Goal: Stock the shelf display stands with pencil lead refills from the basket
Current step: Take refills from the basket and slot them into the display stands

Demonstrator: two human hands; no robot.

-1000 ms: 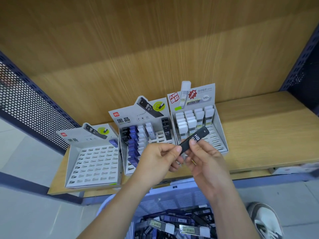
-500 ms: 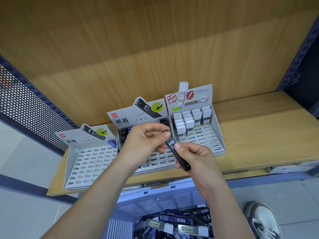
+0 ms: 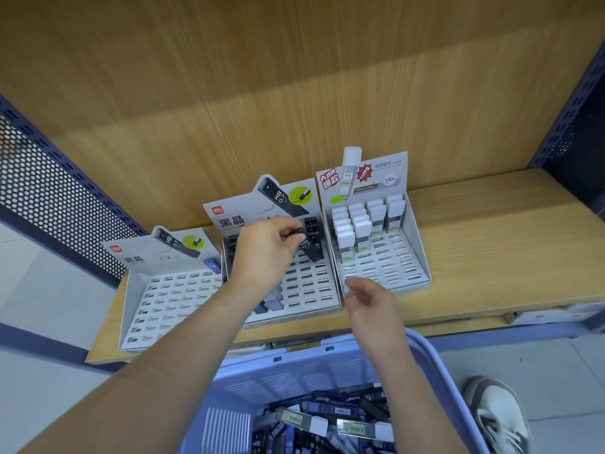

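A wooden shelf point(image 3: 491, 250) runs across the middle, beneath a wood-grain back panel point(image 3: 294, 93) at 12 o'clock. A dark perforated metal side panel point(image 3: 49, 198) stands at 9 o'clock and a blue perforated upright point(image 3: 576, 109) at 2 o'clock. Pale floor tiles point(image 3: 39, 381) show at 8 and 4 o'clock. The light is soft and even.

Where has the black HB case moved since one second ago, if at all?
Yes. Pinched by the left hand, the black HB case went leftward and back, from over the right stand to the middle stand's right rear slots.
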